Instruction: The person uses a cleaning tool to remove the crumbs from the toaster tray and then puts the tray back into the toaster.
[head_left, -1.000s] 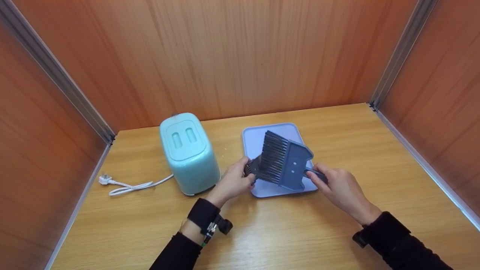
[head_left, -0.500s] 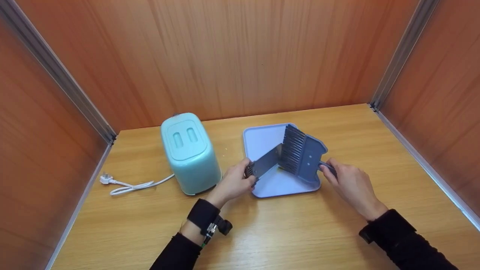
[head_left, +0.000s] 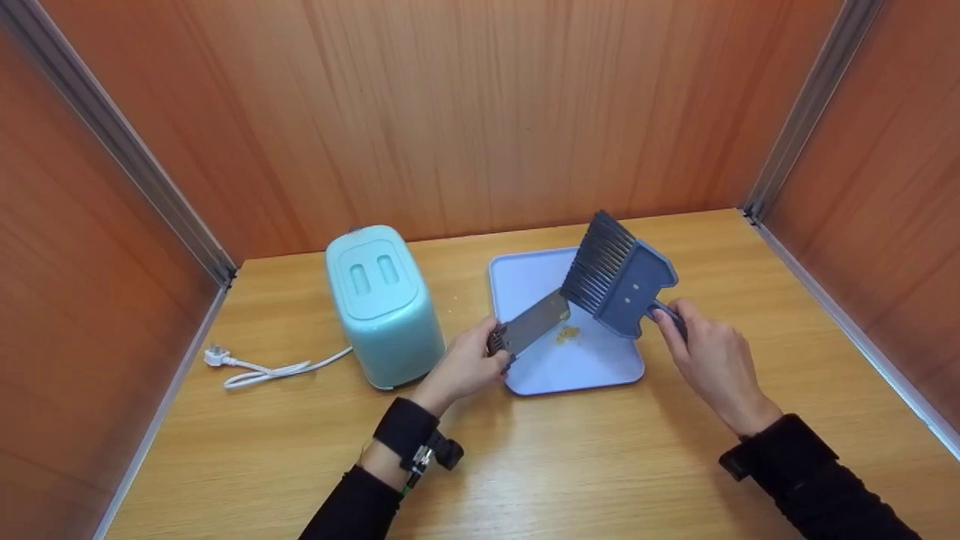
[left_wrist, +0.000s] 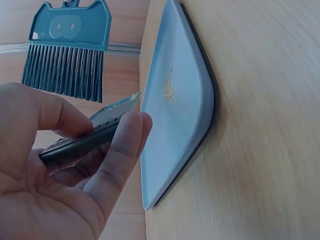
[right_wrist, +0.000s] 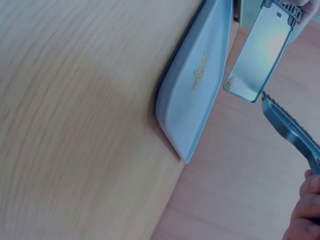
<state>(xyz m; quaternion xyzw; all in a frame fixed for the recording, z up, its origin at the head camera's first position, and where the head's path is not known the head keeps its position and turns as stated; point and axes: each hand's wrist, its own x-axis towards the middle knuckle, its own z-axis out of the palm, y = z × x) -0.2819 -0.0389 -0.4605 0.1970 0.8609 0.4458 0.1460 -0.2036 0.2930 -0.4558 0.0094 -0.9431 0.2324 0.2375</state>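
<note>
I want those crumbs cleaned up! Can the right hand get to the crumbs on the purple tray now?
Probably yes. The right hand holds the brush close by, and nothing covers the crumbs on the purple tray. The left hand holds the flat gray plate, which might crowd one side.

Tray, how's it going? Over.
Left hand holds pan; right hand grips brush. Crumbs lie on tray, some on pan's end. Toaster at left, out of the way.
</note>
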